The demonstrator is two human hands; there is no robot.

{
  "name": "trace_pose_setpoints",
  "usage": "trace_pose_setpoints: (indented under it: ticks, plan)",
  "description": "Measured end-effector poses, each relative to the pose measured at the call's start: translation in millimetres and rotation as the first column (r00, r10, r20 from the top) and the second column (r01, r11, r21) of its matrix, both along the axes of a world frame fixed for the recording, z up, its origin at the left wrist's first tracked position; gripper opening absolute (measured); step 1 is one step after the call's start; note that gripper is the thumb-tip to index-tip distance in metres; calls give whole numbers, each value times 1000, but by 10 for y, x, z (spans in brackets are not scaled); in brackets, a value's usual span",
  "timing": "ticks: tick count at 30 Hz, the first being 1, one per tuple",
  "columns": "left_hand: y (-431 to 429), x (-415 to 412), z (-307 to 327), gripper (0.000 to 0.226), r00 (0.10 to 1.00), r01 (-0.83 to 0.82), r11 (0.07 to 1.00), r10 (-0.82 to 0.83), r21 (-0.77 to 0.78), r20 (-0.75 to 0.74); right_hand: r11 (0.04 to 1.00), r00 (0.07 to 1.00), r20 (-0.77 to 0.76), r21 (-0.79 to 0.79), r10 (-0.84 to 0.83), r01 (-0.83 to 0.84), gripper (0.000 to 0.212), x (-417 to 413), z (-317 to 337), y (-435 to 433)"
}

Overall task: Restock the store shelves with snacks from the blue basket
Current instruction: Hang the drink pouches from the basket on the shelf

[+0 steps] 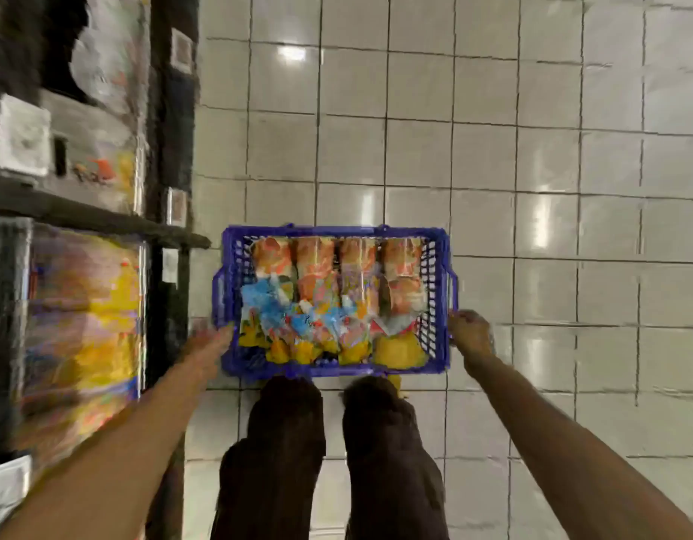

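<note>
The blue basket (440, 305) stands on the tiled floor just ahead of my legs. It holds a far row of orange snack packs (317, 263), blue and white packets (267, 305) in the middle and yellow packs (399, 350) at the near side. My right hand (469, 333) is at the basket's right rim, below its handle, with fingers curled on the edge. My left hand (208, 341) reaches the basket's near left corner; it is blurred and its grip is unclear. The store shelves (87, 218) rise on the left.
The dark shelf unit holds yellow and orange packages (91, 317) on the lower level and grey wrapped packs (95, 150) above. White price tags (177, 206) hang on its upright. Glossy white floor tiles (570, 169) stretch ahead and to the right. My dark trouser legs (282, 442) stand behind the basket.
</note>
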State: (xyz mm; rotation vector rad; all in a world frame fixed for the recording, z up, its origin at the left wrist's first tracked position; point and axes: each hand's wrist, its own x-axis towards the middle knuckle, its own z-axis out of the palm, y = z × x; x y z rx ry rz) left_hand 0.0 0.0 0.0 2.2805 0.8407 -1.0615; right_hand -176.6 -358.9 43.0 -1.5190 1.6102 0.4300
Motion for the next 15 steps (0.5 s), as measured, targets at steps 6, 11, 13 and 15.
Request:
trace_pose_setpoints:
  ticks: [6,11,13,15]
  plan:
    - [-38,292,-846,62,991,-54,998,57,-27,123,972,996,-31,-221,-86,77,62,508,-1064,-147]
    - [163,306,-1059,50,986,43,997,-31,-69,165,986,993,-103,-160,-53,36,58,288,-1389,-325]
    - [174,331,-1077,48,989,43,997,-34,-62,146,991,995,-101,-131,-20,6,50,203,-1413,-368]
    - [123,338,-1037,48,991,30,998,-23,-47,129,994,996,-69,-99,-62,56,46,189,-1372,-416]
